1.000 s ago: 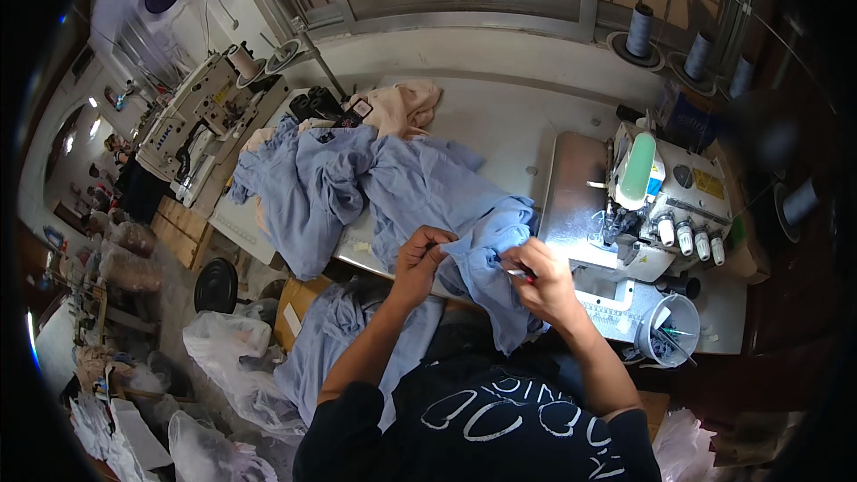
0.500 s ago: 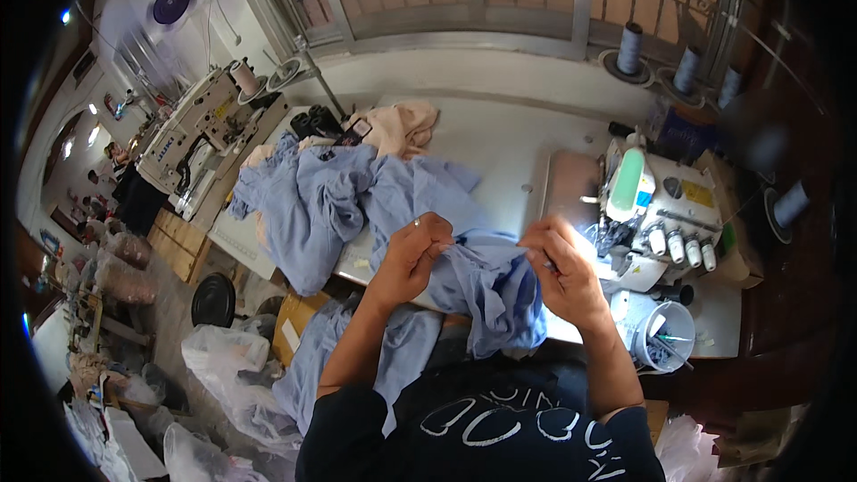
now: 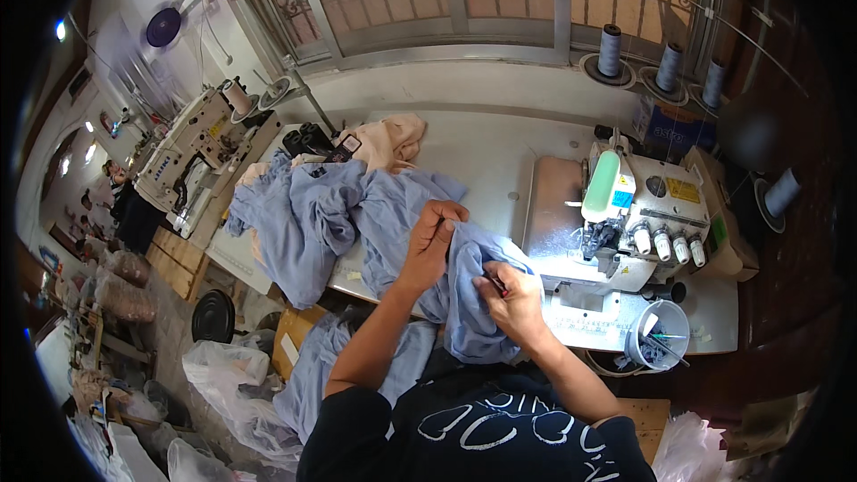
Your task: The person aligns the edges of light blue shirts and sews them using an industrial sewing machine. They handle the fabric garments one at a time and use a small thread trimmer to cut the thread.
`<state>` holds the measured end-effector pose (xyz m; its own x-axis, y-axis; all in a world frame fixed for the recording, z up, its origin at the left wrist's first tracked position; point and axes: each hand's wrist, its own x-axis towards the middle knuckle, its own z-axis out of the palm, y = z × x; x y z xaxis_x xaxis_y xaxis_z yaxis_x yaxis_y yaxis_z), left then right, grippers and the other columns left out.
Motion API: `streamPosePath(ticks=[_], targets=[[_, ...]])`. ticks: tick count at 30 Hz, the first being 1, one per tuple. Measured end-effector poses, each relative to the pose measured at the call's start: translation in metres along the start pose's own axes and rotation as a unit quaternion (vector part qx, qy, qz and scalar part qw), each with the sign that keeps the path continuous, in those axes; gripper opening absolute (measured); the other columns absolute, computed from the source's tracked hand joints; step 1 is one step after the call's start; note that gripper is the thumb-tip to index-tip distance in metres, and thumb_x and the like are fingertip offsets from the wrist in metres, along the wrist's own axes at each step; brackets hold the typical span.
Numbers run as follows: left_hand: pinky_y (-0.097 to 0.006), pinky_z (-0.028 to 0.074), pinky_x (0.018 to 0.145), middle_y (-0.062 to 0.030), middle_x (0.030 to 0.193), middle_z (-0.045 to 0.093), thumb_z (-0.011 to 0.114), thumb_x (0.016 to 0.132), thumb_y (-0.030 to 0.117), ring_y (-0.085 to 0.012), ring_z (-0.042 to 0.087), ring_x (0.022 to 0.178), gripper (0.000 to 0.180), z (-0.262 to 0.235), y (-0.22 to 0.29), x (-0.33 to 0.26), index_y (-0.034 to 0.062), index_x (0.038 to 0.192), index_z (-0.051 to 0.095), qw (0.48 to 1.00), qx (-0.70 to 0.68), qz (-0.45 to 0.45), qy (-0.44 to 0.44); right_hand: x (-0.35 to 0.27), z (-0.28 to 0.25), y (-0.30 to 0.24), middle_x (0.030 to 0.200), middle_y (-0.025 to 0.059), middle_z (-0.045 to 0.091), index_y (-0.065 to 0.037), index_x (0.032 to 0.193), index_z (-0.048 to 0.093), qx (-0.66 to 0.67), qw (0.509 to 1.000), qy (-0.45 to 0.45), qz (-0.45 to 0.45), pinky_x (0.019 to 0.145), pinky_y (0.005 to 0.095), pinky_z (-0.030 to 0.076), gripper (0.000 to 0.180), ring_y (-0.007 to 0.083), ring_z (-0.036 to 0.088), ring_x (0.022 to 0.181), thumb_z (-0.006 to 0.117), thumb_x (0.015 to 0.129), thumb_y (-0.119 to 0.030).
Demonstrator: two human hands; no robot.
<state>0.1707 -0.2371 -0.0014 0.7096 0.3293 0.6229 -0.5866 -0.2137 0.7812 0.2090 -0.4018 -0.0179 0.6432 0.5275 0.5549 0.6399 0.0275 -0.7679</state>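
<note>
A light blue garment [image 3: 469, 303] hangs between my hands at the front edge of the white sewing table [image 3: 500, 147]. My left hand [image 3: 435, 236] grips a fold of it from above. My right hand [image 3: 511, 295] pinches the cloth just to the right, with a small dark tool between its fingers. More blue cloth [image 3: 312, 214] lies piled on the table to the left and drops over the table edge toward my lap.
A white overlock sewing machine [image 3: 638, 214] stands at the right, with a clear cup of small tools [image 3: 659, 335] in front of it. Thread cones [image 3: 609, 49] line the window sill. A beige cloth [image 3: 393, 138] and a second sewing machine [image 3: 192, 147] lie farther left. Plastic bags [image 3: 228, 384] cover the floor.
Both hands have drawn closer together and bunched the blue garment between them. The view has shifted slightly.
</note>
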Motion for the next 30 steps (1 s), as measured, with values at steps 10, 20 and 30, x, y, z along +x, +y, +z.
streamPosePath(ticks=[10, 20, 30], targets=[[-0.021, 0.047, 0.065, 0.0, 0.082, 0.053, 0.04, 0.097, 0.017, -0.0081, 0.054, 0.072, 0.008, 0.033, -0.037, -0.018, 0.0109, 0.098, 0.046, 0.935, -0.245, -0.198, 0.164, -0.04, 0.01, -0.023, 0.061, 0.0076, 0.053, -0.001, 0.089, 0.049, 0.113, 0.994, 0.01, -0.008, 0.048, 0.0274, 0.043, 0.022, 0.0166, 0.057, 0.051, 0.065, 0.074, 0.002], [-0.022, 0.045, 0.075, -0.0007, 0.087, 0.053, 0.043, 0.097, 0.021, -0.0076, 0.052, 0.079, 0.011, 0.039, -0.017, -0.024, 0.0097, 0.096, 0.044, 0.932, -0.275, -0.201, 0.126, -0.028, 0.007, -0.005, 0.059, -0.0002, 0.05, -0.001, 0.085, 0.046, 0.31, 0.939, 0.097, 0.116, 0.054, 0.0201, 0.043, 0.008, 0.0071, 0.051, 0.055, 0.053, 0.084, 0.003], [-0.027, 0.043, 0.086, -0.0055, 0.1, 0.053, 0.048, 0.094, 0.017, -0.0136, 0.053, 0.094, 0.011, 0.041, -0.018, -0.027, 0.0089, 0.101, 0.044, 0.931, -0.319, -0.138, 0.114, 0.001, 0.005, 0.003, 0.061, 0.0021, 0.045, -0.002, 0.075, 0.054, 0.001, 0.994, 0.097, 0.051, 0.05, 0.025, 0.036, 0.016, 0.011, 0.042, 0.054, 0.069, 0.072, -0.001]])
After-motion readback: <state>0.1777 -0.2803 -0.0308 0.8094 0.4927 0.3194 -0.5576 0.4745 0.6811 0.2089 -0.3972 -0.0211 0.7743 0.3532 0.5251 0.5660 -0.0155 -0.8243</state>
